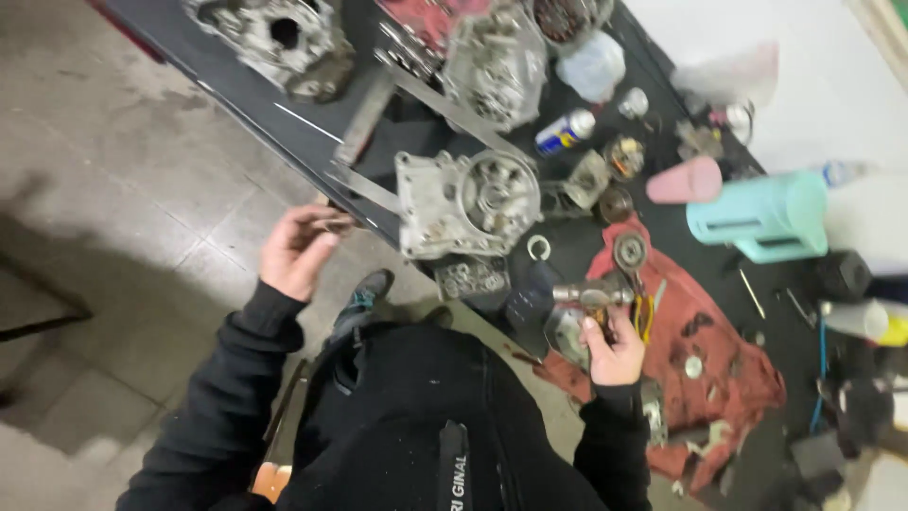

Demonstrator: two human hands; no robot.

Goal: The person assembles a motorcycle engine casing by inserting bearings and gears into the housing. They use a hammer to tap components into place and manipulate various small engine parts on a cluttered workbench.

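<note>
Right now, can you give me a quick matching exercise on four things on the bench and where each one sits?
Things:
1. Blue and yellow spray can
2. Turquoise plastic jug
3. Grey metal engine cover
4. Short metal shaft

Places:
A. Lying beside the pink cup
B. In the right hand
C. Near the left hand
D. Behind the engine cover

Pairs: 1-D, 2-A, 3-C, 4-B
</note>
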